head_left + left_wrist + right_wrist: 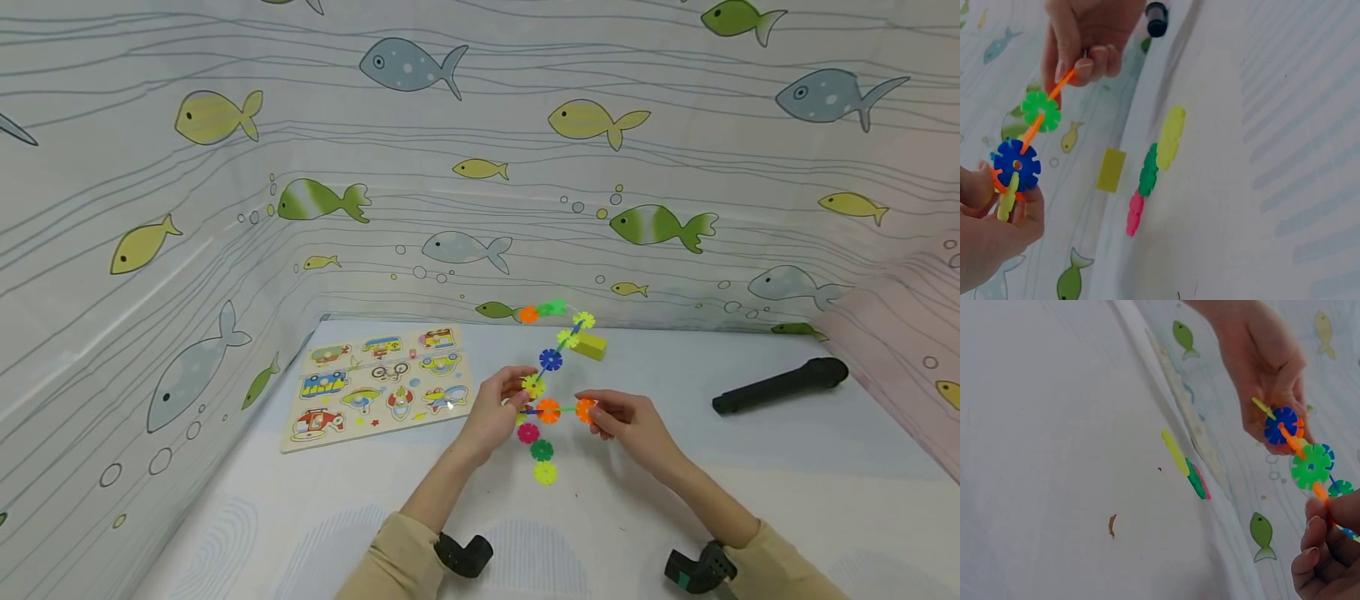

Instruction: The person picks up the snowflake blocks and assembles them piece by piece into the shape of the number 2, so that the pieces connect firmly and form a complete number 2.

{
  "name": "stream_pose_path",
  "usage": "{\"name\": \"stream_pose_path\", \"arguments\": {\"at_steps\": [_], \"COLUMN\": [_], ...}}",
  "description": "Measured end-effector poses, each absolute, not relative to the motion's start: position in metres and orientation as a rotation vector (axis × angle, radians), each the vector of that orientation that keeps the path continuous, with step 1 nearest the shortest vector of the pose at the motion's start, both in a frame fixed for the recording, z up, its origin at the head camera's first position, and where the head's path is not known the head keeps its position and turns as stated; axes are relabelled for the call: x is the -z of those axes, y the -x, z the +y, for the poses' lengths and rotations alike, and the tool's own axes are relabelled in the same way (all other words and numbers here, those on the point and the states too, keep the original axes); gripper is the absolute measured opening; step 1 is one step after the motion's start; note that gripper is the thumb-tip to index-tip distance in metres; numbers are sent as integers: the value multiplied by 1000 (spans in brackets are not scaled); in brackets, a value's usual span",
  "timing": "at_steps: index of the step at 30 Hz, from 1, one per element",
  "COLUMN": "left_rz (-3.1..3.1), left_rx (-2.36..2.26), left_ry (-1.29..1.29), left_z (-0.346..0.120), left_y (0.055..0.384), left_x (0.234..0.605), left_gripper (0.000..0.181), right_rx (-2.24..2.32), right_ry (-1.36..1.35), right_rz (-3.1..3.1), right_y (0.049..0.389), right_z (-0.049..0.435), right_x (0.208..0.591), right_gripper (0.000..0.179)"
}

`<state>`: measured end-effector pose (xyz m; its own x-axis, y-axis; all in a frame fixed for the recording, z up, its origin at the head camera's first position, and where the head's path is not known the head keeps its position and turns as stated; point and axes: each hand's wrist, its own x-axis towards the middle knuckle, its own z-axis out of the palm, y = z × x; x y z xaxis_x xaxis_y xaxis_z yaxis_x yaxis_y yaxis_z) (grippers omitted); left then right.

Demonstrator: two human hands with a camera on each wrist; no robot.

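A chain of slotted plastic snowflake discs, with a blue disc [551,359] and a yellow disc [533,386] in it, rises from between the two hands and curves left at its top. My left hand [495,414] pinches the chain's lower part, by a blue disc [1017,165] and a pale yellow one [1007,197]. An orange disc [586,411] at the right end of a short side branch is pinched by my right hand [634,423]. Between the hands sits a green disc [1311,467]. Below them runs a row of pink [528,432], green [542,451] and yellow [545,472] discs; cannot tell whether it joins the chain.
A wooden picture puzzle board [382,387] with vehicle pieces lies at the left. Behind the chain is a yellow block [588,345]. At the right lies a black microphone [780,386]. Fish-patterned sheeting [480,208] stands around the white table [750,500].
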<state>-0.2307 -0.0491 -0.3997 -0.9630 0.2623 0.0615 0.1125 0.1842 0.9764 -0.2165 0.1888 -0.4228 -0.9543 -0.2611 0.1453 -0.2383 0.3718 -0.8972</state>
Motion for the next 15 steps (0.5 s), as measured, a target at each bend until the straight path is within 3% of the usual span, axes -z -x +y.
{"name": "stream_pose_path", "arguments": {"at_steps": [15], "left_rz": [2314], "left_rx": [-1897], "left_ry": [-341], "left_z": [-48], "left_y": [231], "left_x": [398], "left_gripper": [36], "right_rx": [1713], "right_ry": [476], "right_rz": [2564], "right_y": [216], "right_z": [189], "right_x": [421], "right_gripper": [30]}}
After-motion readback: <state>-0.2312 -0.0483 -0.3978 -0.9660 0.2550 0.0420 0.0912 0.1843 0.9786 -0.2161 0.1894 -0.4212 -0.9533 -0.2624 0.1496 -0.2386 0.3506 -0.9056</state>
